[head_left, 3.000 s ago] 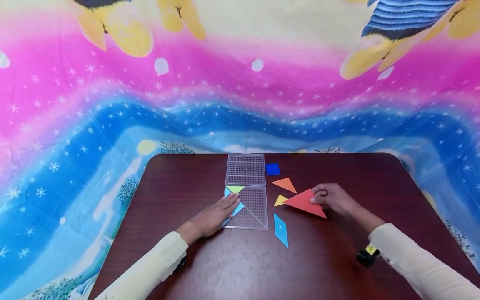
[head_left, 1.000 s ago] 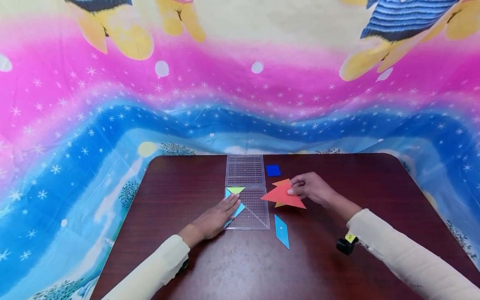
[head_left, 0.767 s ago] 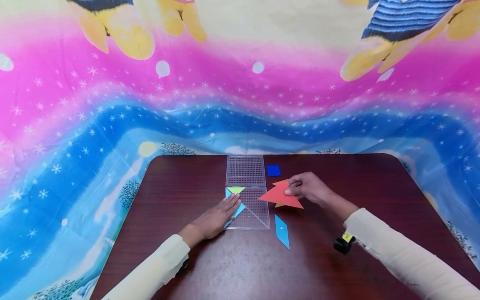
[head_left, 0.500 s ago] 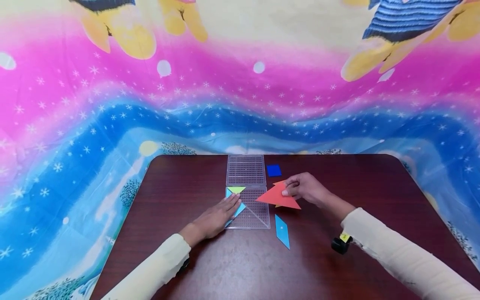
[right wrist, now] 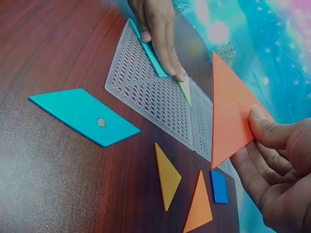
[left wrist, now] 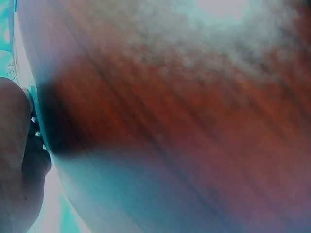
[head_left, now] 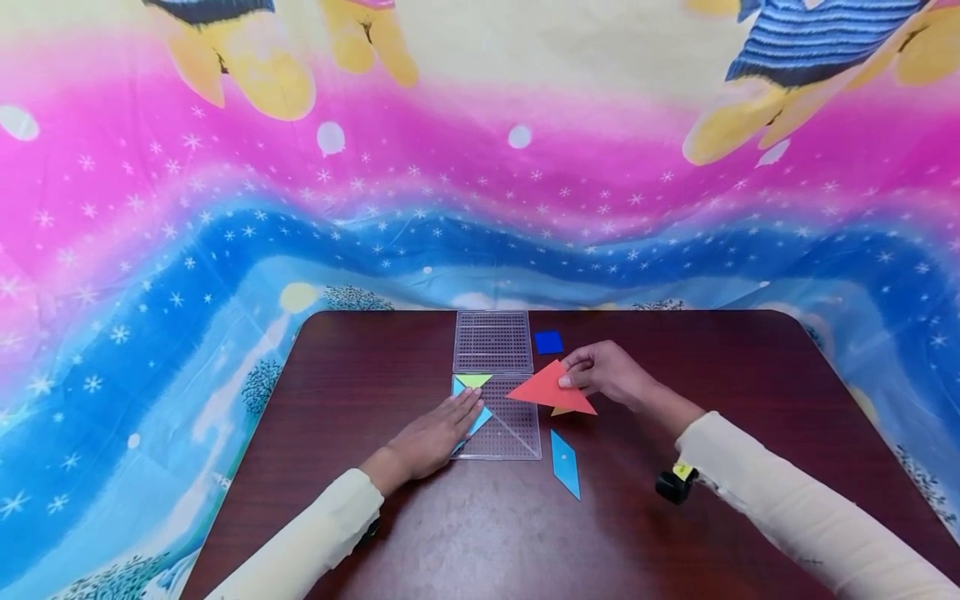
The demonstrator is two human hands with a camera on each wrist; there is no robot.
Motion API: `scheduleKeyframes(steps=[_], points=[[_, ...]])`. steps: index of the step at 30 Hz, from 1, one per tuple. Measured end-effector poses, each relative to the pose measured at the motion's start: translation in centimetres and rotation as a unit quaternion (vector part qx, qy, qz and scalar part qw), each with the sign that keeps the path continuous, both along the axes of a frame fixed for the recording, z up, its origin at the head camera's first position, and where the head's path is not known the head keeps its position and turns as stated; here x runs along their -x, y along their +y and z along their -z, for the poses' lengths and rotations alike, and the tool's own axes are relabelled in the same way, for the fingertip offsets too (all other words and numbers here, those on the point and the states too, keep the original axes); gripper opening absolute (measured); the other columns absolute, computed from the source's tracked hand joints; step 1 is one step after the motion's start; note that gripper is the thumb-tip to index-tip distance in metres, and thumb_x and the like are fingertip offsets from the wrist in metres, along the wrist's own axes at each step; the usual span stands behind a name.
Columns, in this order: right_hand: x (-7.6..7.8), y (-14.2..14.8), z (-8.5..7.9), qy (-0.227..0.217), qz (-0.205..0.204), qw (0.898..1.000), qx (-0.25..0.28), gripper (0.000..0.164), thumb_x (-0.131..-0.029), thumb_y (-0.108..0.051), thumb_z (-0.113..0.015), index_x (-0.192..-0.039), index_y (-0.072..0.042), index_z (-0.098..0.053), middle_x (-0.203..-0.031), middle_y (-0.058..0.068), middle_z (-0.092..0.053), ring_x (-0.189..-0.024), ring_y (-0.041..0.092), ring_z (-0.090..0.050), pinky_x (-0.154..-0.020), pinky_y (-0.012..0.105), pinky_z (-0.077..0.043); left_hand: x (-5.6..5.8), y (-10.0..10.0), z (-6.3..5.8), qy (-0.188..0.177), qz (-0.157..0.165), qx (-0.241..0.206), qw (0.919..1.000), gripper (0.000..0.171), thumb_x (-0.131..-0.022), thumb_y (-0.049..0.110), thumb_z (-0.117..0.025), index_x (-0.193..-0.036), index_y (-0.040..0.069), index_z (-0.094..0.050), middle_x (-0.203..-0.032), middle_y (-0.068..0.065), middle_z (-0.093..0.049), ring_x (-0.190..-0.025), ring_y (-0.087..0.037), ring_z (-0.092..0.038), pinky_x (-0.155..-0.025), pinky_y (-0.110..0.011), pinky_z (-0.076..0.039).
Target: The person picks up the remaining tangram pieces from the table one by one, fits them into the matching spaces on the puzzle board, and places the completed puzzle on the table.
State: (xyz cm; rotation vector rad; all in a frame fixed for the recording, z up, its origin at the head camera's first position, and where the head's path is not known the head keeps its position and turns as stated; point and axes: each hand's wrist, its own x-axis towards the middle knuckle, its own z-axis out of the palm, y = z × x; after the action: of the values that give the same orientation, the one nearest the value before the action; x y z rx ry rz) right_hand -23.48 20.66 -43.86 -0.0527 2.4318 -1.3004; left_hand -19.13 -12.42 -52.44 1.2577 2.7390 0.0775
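My right hand [head_left: 611, 377] pinches a large red triangle tangram piece [head_left: 542, 388] between thumb and fingers. The piece is raised and tilted, its left tip overlapping the right edge of the clear gridded case [head_left: 517, 450] in the head view. Straight fingers of my left hand [head_left: 431, 433] rest on a light-blue piece [head_left: 477, 421] at the case's left side. Touching its fingertips is a small lime-green triangle [head_left: 472, 380]. Under the red triangle, a yellow triangle [right wrist: 167, 182] and an orange triangle [right wrist: 200, 206] show fully in the right wrist view.
A light-blue parallelogram [head_left: 565, 467] lies right of the case's near half. Beside the far gridded half [head_left: 491, 342] is a dark-blue square [head_left: 548, 342]. The brown table [head_left: 360, 358] ends at a patterned cloth backdrop [head_left: 480, 183].
The right hand has carried the red triangle leftward, over the orange and yellow triangles, to the case's right edge. The left hand has stayed in place.
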Motion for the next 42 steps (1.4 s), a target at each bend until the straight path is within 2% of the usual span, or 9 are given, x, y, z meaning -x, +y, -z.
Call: scheduleKeyframes(steps=[5, 17, 28, 42], points=[[-0.1, -0.3, 0.1, -0.002, -0.003, 1.000, 0.006, 0.034, -0.089, -0.013, -0.080, -0.119, 0.002, -0.072, -0.103, 0.014, -0.075, -0.079, 0.017, -0.075, -0.082, 0.044, -0.066, 0.1, -0.1, 0.2, -0.003, 0.007, -0.008, 0.9999, 0.054, -0.114, 0.024, -0.030, -0.163, 0.003, -0.019, -0.172, -0.016, -0.014, -0.161, -0.031, -0.013, -0.131, -0.041, -0.020], [0.0, -0.4, 0.2, 0.001, -0.008, 1.000, 0.013, 0.032, -0.089, -0.012, -0.080, -0.118, 0.001, -0.073, -0.101, 0.014, -0.076, -0.080, 0.018, -0.075, -0.082, 0.045, -0.066, 0.4, -0.3, 0.1, -0.039, 0.013, -0.048, 0.9980, 0.055, -0.114, 0.024, -0.030, -0.163, 0.002, -0.017, -0.172, -0.018, -0.011, -0.161, -0.033, -0.010, -0.131, -0.044, -0.017], [-0.1, -2.1, 0.4, -0.013, -0.027, 0.999, 0.019, 0.033, -0.090, -0.014, -0.079, -0.119, 0.002, -0.073, -0.106, 0.016, -0.076, -0.084, 0.020, -0.077, -0.080, 0.041, -0.066, 0.2, -0.3, 0.0, -0.040, 0.006, -0.040, 0.9984, 0.056, -0.114, 0.025, -0.031, -0.164, 0.003, -0.017, -0.173, -0.016, -0.011, -0.161, -0.032, -0.010, -0.132, -0.043, -0.017], [0.0, -3.9, 1.0, -0.007, -0.040, 0.999, 0.017, 0.029, -0.091, -0.015, -0.079, -0.116, -0.001, -0.075, -0.102, 0.011, -0.078, -0.082, 0.018, -0.076, -0.075, 0.036, -0.066, 0.3, -0.1, -0.1, -0.031, 0.002, -0.027, 0.9991, 0.055, -0.114, 0.025, -0.031, -0.163, 0.003, -0.020, -0.173, -0.014, -0.012, -0.161, -0.031, -0.011, -0.132, -0.042, -0.019]])
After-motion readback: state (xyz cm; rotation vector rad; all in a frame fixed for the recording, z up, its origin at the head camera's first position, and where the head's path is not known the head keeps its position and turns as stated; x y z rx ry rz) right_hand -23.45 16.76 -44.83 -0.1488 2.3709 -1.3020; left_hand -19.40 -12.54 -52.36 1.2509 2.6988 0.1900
